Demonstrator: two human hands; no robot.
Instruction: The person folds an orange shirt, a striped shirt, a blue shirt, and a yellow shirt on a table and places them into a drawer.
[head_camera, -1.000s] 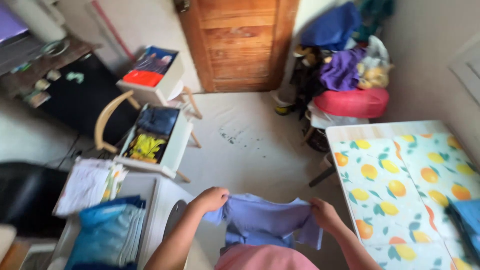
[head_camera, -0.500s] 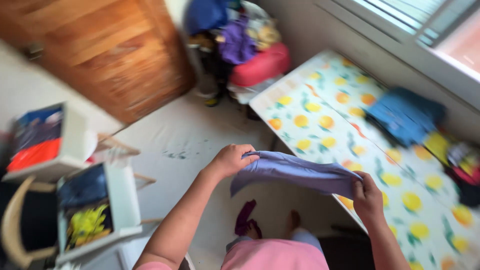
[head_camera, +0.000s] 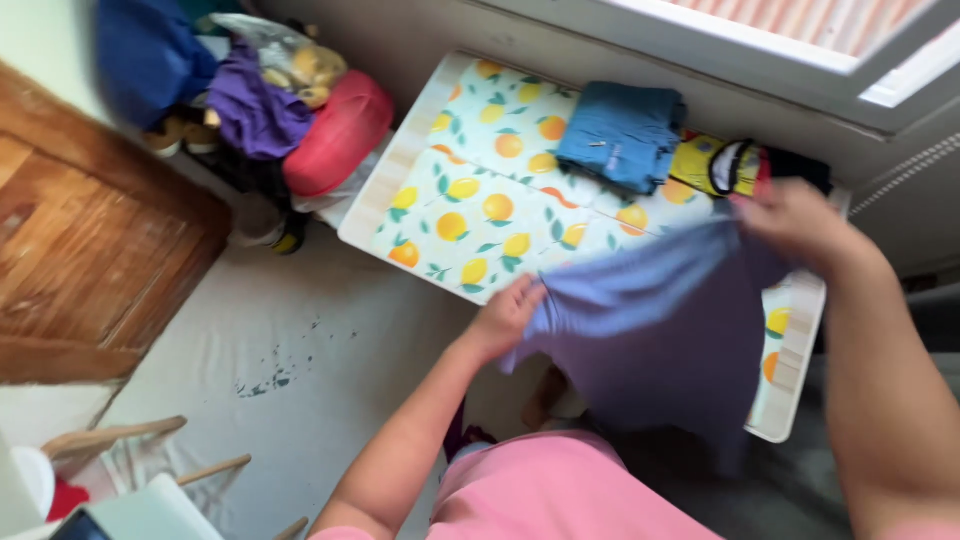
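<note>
I hold a lavender-blue garment (head_camera: 660, 330) stretched between both hands over the near part of a table (head_camera: 400, 180) covered with an orange-and-lemon print cloth. My left hand (head_camera: 508, 318) grips its left edge near the table's front edge. My right hand (head_camera: 795, 222), blurred, grips its upper right corner above the table. The cloth hangs down and hides part of the tabletop and my legs.
A folded blue garment (head_camera: 622, 134) and a yellow-and-black item (head_camera: 725, 166) lie at the table's far side under a window. A red basket (head_camera: 338, 130) heaped with clothes stands left of the table. A wooden door (head_camera: 90, 250) is at left, chair legs (head_camera: 150, 450) at bottom left.
The view has swung right from the shelves and door to the table. Both hands have carried the garment over the table, and it now hangs spread wider between them.
</note>
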